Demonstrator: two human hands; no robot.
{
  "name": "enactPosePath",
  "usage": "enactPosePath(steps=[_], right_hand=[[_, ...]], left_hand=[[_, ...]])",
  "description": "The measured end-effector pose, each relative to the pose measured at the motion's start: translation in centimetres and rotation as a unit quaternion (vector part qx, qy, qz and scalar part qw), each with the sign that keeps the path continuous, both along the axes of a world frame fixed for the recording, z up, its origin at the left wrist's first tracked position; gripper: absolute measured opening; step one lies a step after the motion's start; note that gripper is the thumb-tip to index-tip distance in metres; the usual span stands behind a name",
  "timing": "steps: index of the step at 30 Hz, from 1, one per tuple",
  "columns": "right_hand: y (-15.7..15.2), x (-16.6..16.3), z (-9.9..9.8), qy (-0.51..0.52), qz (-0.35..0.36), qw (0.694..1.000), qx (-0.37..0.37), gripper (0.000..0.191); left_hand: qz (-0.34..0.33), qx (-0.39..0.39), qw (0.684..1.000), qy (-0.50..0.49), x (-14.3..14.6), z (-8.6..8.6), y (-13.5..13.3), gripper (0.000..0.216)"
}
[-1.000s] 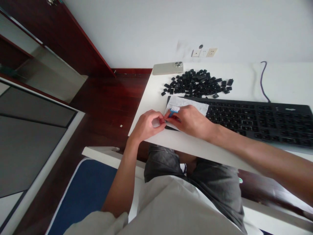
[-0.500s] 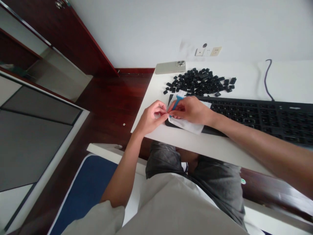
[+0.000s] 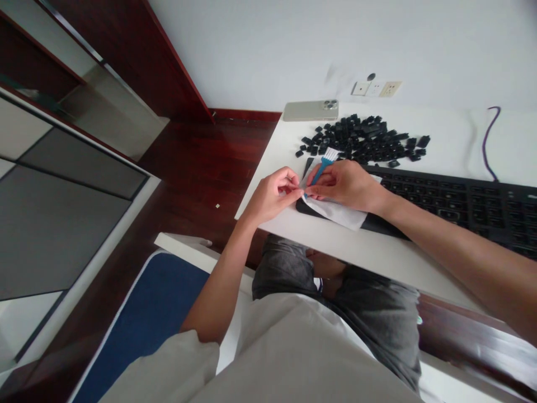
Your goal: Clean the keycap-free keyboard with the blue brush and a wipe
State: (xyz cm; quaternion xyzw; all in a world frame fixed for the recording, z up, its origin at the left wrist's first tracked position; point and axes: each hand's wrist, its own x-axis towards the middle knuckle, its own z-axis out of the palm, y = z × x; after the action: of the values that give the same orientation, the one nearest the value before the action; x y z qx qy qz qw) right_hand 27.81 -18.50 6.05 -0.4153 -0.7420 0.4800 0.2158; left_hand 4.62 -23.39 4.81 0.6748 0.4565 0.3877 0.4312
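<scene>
My right hand (image 3: 350, 182) is closed around a small brush (image 3: 322, 169) with a blue handle and white bristles pointing up and away. A thin white wipe (image 3: 338, 212) hangs beneath that hand and drapes over the left end of a black keyboard (image 3: 444, 198). With thumb and fingers pinched, my left hand (image 3: 277, 193) meets the right fingertips at the wipe's edge and the brush's lower end. Fingers partly hide what lies in the pinch. Part of the keyboard shows bare switches without keycaps.
Behind the keyboard lies a heap of loose black keycaps (image 3: 364, 137). A phone (image 3: 310, 111) rests face down at the desk's back left corner. The keyboard's cable (image 3: 485, 145) runs toward the wall. The white desk (image 3: 268, 159) ends just left of my hands.
The view has shifted, so the desk and hands sit a little further right in the picture. Both hands keep nearly the same pinch on the wipe and brush.
</scene>
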Motion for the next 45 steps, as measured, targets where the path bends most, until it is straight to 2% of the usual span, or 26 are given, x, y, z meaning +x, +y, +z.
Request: enactPosePath(steps=[2,7,13,18,24,28,33,40,45], right_hand=[[-0.4,-0.2,0.4,-0.025,-0.004,0.999,0.044,0.04],[-1.6,-0.7,1.5,-0.101,-0.004,0.985,0.138,0.02],[-2.7,-1.5,1.9,-0.24,0.001,0.937,0.254,0.028],[-3.3,-1.5,1.4,-0.224,-0.006,0.94,0.256,0.022],[-4.3,-1.2,0.3,-0.13,-0.029,0.958,0.256,0.013],[-4.4,-1.3,0.2,-0.193,-0.028,0.943,0.272,0.019],[-4.3,-1.6,0.6,-0.264,0.008,0.918,0.295,0.032],[-5.0,-1.9,0.7,-0.245,0.042,0.916,0.314,0.028],[-4.8,-2.0,0.8,-0.271,0.035,0.899,0.342,0.031]], left_hand=[[0.002,0.003,1.0,0.01,-0.3,0.0,-0.4,0.017],[0.035,0.019,0.998,0.058,-0.6,0.1,-2.2,0.015],[0.063,0.043,0.993,0.086,0.0,-0.1,-3.6,0.011],[0.085,0.075,0.985,0.13,0.1,-0.3,-3.9,0.012],[0.084,0.105,0.977,0.167,0.1,-0.5,-4.1,0.012],[0.08,0.109,0.974,0.182,0.2,-0.5,-4.1,0.018],[0.044,0.15,0.957,0.244,0.2,-0.9,-3.8,0.059],[0.057,0.155,0.951,0.263,0.3,-1.2,-3.4,0.059],[0.046,0.161,0.948,0.271,0.3,-1.2,-3.4,0.064]])
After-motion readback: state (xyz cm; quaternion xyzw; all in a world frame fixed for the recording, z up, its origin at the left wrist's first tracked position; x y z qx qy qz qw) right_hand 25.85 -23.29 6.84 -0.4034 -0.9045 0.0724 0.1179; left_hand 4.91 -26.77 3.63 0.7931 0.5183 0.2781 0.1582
